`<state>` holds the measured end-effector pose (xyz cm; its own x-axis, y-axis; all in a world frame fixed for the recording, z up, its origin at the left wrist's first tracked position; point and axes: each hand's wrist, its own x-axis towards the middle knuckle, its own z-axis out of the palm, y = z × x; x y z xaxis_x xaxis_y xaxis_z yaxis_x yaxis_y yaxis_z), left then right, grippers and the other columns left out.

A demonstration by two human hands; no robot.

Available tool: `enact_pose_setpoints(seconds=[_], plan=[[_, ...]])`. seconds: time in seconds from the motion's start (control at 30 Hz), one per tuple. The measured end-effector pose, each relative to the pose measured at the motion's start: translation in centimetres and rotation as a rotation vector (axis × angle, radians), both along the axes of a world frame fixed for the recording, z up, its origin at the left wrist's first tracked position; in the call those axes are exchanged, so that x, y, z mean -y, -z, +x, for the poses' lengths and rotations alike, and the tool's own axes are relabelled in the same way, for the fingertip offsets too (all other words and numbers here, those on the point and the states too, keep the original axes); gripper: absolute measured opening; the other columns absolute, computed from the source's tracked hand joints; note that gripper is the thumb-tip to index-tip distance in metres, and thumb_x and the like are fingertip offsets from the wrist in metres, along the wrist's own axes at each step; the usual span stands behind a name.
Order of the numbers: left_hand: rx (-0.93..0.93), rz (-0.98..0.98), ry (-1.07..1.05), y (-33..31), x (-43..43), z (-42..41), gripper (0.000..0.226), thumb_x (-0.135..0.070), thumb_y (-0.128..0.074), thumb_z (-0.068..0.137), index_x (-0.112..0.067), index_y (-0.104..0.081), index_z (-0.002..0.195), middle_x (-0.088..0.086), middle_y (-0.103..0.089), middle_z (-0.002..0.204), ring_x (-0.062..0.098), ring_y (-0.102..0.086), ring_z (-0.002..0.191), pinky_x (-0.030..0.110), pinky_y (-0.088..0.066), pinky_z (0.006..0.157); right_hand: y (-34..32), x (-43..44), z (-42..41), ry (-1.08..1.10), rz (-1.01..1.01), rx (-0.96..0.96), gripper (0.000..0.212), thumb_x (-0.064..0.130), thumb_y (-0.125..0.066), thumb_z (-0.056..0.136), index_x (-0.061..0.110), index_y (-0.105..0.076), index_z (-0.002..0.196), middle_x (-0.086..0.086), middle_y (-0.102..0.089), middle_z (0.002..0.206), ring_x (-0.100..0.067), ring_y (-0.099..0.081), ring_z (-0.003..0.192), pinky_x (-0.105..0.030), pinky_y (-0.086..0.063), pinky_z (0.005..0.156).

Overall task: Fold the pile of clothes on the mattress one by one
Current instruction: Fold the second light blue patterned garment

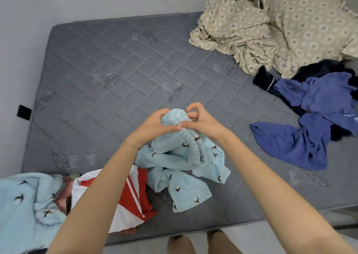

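A light blue fleece garment (180,162) with small dark bird prints hangs bunched above the grey quilted mattress (108,64), its lower part resting on the mattress. My left hand (155,125) and my right hand (203,122) both grip its gathered elastic band, close together at the top. A second light blue bird-print piece (25,201) lies at the near left edge, next to a red and white garment (133,197) partly hidden under my left forearm.
A crumpled blue garment (310,124) over dark navy clothing (267,79) lies at the right. A beige patterned sheet (242,33) and matching pillow (313,21) fill the far right corner. Grey walls border the mattress. My feet (203,242) stand at its near edge.
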<state>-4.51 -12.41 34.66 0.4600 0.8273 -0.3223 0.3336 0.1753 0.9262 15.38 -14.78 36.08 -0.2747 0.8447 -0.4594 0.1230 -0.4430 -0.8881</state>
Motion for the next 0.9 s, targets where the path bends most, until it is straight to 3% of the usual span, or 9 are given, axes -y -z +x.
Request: enact_pose_setpoints(seconds=[0.1, 0.2, 0.27, 0.33, 0.47, 0.6, 0.7, 0.8, 0.9], plan=[[-0.068, 0.09, -0.083, 0.3, 0.4, 0.9, 0.035, -0.025, -0.085, 0.07, -0.006, -0.059, 0.084, -0.007, -0.055, 0.074, -0.002, -0.049, 0.063, 0.013, -0.041, 0.058, -0.3, 1.3, 1.0, -0.128, -0.051, 0.08, 0.066, 0.038, -0.078, 0.078, 0.03, -0.035, 0.129, 0.002, -0.064, 0.115, -0.01, -0.065, 0.098, -0.028, -0.051, 0.082], [-0.11, 0.145, -0.21, 0.3, 0.9, 1.5, 0.032, -0.019, -0.083, 0.074, -0.017, -0.051, 0.071, -0.009, -0.05, 0.066, -0.007, -0.046, 0.055, 0.009, -0.038, 0.054, 0.6, 2.9, 0.2, -0.349, 0.074, 0.448, 0.082, 0.045, -0.081, 0.069, 0.028, -0.034, 0.134, 0.008, -0.056, 0.121, -0.014, -0.058, 0.107, -0.031, -0.05, 0.086], [-0.102, 0.145, -0.285, -0.1, 1.2, 1.9, 0.033, -0.019, -0.083, 0.074, -0.017, -0.051, 0.069, -0.008, -0.051, 0.065, -0.007, -0.047, 0.055, 0.008, -0.038, 0.053, 1.1, 3.3, -1.0, -0.282, 0.184, 0.67, 0.073, 0.047, -0.078, 0.07, 0.021, -0.041, 0.128, 0.004, -0.06, 0.114, -0.02, -0.059, 0.1, -0.038, -0.049, 0.083], [-0.08, 0.133, -0.334, -0.8, 1.2, 1.7, 0.028, -0.02, -0.082, 0.075, -0.008, -0.057, 0.077, -0.004, -0.056, 0.07, -0.002, -0.051, 0.06, 0.011, -0.042, 0.055, 1.0, 3.3, -1.4, -0.168, 0.235, 0.686, 0.05, 0.043, -0.073, 0.076, 0.022, -0.05, 0.115, 0.002, -0.065, 0.102, -0.021, -0.061, 0.092, -0.039, -0.05, 0.078], [-0.043, 0.095, -0.268, -2.0, 1.1, -0.3, 0.008, -0.016, -0.065, 0.091, -0.015, -0.062, 0.098, -0.011, -0.063, 0.088, -0.014, -0.058, 0.069, 0.004, -0.044, 0.063, -0.9, 2.8, -1.2, -0.098, 0.273, 0.349, 0.018, 0.026, -0.074, 0.081, 0.026, -0.061, 0.093, 0.01, -0.065, 0.084, -0.007, -0.059, 0.079, -0.03, -0.046, 0.073], [-0.044, -0.109, -0.048, -0.7, 2.3, -3.5, 0.023, -0.026, -0.043, 0.102, -0.021, -0.057, 0.119, -0.013, -0.064, 0.112, -0.01, -0.061, 0.1, 0.008, -0.046, 0.081, -3.9, 3.2, -1.4, 0.049, 0.172, -0.033, 0.028, 0.016, -0.075, 0.076, 0.034, -0.066, 0.096, 0.015, -0.068, 0.091, -0.006, -0.065, 0.09, -0.021, -0.052, 0.076], [-0.018, -0.178, -0.072, 0.0, 3.1, -4.9, 0.033, -0.032, -0.042, 0.102, -0.016, -0.058, 0.126, -0.007, -0.066, 0.122, 0.006, -0.059, 0.116, 0.024, -0.045, 0.099, -5.4, 3.7, -1.7, 0.127, 0.07, -0.287, 0.04, 0.02, -0.073, 0.075, 0.039, -0.064, 0.109, 0.007, -0.07, 0.111, -0.014, -0.066, 0.106, -0.029, -0.055, 0.088], [0.149, -0.183, -0.254, -2.2, 2.5, -4.6, 0.019, -0.028, -0.05, 0.1, -0.024, -0.065, 0.11, -0.009, -0.073, 0.106, 0.005, -0.068, 0.099, 0.02, -0.053, 0.079, -6.7, 4.3, -2.6, 0.208, -0.021, -0.481, 0.05, 0.018, -0.067, 0.078, 0.023, -0.055, 0.127, -0.005, -0.067, 0.119, -0.024, -0.064, 0.11, -0.04, -0.051, 0.096], [0.251, -0.185, -0.341, -5.9, 1.5, -4.6, 0.016, -0.031, -0.057, 0.096, -0.026, -0.07, 0.103, -0.003, -0.073, 0.108, 0.007, -0.07, 0.093, 0.019, -0.055, 0.067, -7.8, 5.5, -3.2, 0.271, -0.123, -0.626, 0.027, 0.021, -0.064, 0.081, 0.013, -0.071, 0.106, -0.005, -0.074, 0.095, -0.019, -0.071, 0.089, -0.03, -0.057, 0.077]])
